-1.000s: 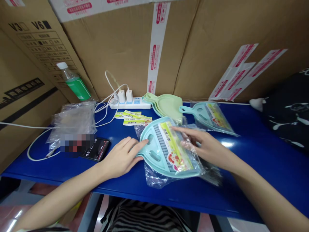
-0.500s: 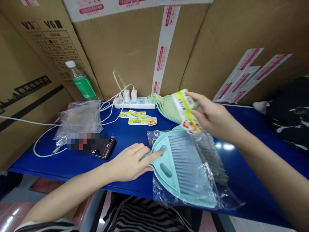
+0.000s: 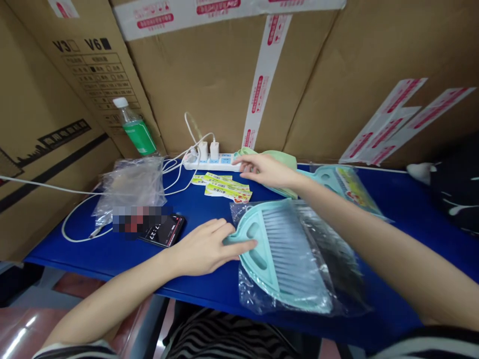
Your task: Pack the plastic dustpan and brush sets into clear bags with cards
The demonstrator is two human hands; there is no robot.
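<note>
My left hand (image 3: 211, 247) is closed round the handle of a light-blue dustpan and brush set (image 3: 258, 269), its index finger stretched over the pan. Clear plastic covers the set, and pale bristles fan out to the right, with darker grey bristles beside them. My right hand (image 3: 264, 170) hovers by the green dustpan (image 3: 282, 158) at the back, fingers loosely bent and apart, with nothing visible in them. Partly behind my right forearm lies another bagged blue dustpan set (image 3: 325, 175) with a yellow label (image 3: 357, 192). Several yellow label cards (image 3: 228, 185) lie left of the right hand.
A white power strip (image 3: 202, 162) with chargers and cables stands along the cardboard wall (image 3: 209, 89). Left on the blue table (image 3: 130, 262) are clear plastic bags (image 3: 130, 184), a phone (image 3: 166, 230) and a green-labelled bottle (image 3: 138, 134). Dark fabric (image 3: 454, 184) sits at the far right.
The yellow label is out of my right hand, which has moved left. A labelled bagged set now shows at the back right. My left hand keeps its hold.
</note>
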